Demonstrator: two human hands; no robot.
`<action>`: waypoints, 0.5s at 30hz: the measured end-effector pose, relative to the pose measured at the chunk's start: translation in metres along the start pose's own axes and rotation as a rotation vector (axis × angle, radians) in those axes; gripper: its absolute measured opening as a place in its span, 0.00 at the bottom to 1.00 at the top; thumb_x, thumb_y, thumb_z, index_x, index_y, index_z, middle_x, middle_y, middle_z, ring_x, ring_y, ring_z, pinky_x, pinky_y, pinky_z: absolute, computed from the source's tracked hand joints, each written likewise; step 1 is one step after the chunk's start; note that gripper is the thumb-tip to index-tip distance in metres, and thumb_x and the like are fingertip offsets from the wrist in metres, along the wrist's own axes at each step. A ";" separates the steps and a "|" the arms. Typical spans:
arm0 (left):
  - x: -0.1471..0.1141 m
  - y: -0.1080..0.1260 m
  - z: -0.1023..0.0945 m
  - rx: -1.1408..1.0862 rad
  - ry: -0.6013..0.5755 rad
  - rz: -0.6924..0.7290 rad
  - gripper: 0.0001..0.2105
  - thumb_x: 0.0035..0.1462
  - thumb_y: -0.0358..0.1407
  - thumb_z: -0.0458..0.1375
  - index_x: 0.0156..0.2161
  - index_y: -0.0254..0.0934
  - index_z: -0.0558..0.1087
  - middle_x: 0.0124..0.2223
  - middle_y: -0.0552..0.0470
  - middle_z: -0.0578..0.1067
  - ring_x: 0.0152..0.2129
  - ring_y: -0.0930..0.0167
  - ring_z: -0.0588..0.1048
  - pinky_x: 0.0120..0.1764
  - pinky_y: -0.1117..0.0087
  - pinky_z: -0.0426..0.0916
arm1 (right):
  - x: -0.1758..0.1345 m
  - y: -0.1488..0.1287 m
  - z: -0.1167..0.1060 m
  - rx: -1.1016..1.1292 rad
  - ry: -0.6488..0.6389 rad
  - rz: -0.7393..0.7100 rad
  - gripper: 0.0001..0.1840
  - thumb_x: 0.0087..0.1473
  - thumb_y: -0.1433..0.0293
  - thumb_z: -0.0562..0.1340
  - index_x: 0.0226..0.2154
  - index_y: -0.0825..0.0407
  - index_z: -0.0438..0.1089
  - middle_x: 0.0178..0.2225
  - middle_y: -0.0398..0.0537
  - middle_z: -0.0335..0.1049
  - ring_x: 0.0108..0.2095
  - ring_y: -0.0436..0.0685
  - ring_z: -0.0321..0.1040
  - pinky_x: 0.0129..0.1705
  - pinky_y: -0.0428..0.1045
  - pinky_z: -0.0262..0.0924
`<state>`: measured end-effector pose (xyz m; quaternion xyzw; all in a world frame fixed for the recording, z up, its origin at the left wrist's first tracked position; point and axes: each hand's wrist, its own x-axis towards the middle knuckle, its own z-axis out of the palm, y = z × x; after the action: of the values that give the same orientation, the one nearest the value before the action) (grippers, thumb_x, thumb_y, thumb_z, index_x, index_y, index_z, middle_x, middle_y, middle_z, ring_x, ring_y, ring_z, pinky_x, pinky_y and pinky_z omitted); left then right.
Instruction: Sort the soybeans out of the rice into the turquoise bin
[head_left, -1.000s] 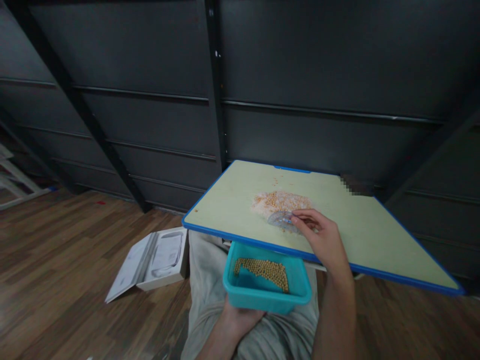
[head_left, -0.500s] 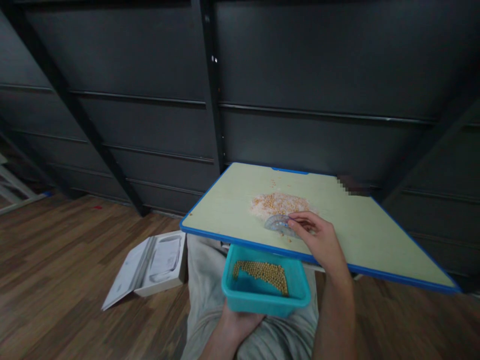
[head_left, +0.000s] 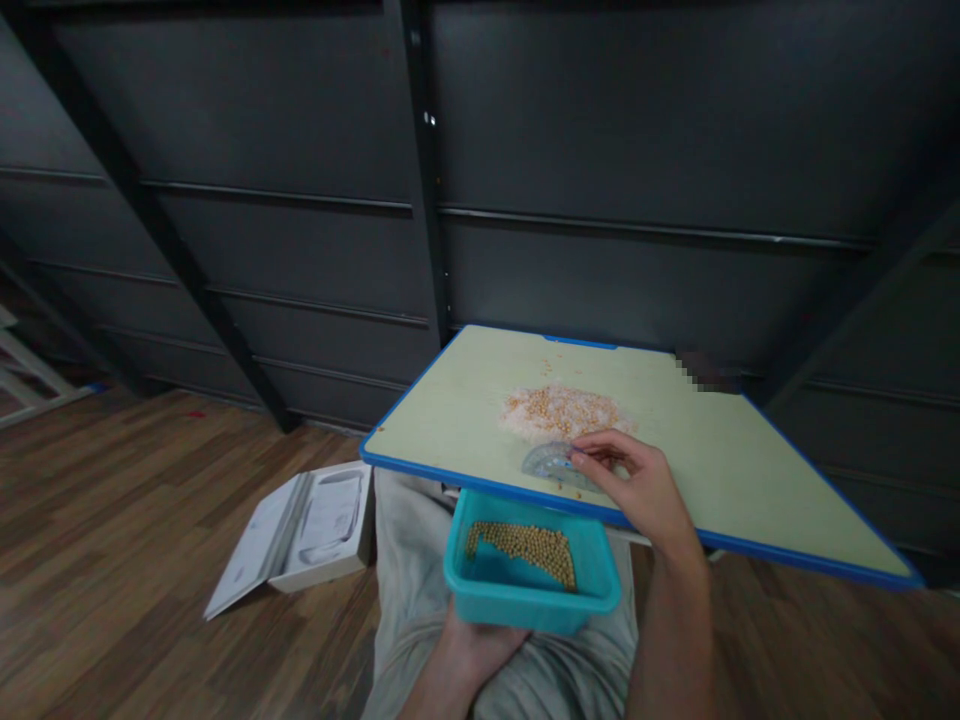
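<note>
My right hand (head_left: 634,485) pinches a clear protractor (head_left: 547,459) by its right end. The protractor stands on the pale tabletop (head_left: 720,460) between a pile of white rice mixed with yellow beans (head_left: 566,410) and the table's blue front edge. A few loose beans (head_left: 578,494) lie just before it, close to that edge. Below the edge, my left hand (head_left: 480,645) holds a teal plastic container (head_left: 525,607) from underneath, over my lap; its fingers are mostly hidden. Many beans (head_left: 529,545) cover part of the container's floor.
An opened white box (head_left: 322,530) lies on the wooden floor (head_left: 135,520) to the left of my legs. Behind the table rises a dark panelled wall (head_left: 630,130). Several stray beans (head_left: 547,367) dot the tabletop behind the pile. White metal legs (head_left: 37,385) show at far left.
My right hand has drawn the protractor slightly toward the front edge, and the loose beans before it have shifted nearer that edge. The left hand and container stay in place.
</note>
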<state>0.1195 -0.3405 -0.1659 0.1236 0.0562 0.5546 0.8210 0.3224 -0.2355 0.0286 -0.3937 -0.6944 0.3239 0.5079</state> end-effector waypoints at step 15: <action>-0.001 0.002 0.016 0.064 0.008 0.003 0.22 0.80 0.40 0.53 0.63 0.52 0.90 0.64 0.51 0.92 0.80 0.57 0.75 0.85 0.41 0.59 | -0.002 -0.001 -0.002 0.016 -0.126 0.006 0.06 0.61 0.61 0.77 0.39 0.44 0.91 0.38 0.50 0.91 0.38 0.63 0.85 0.42 0.57 0.79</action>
<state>0.1209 -0.3425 -0.1497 0.1474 0.0771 0.5544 0.8155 0.3241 -0.2378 0.0294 -0.3703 -0.7211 0.3552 0.4655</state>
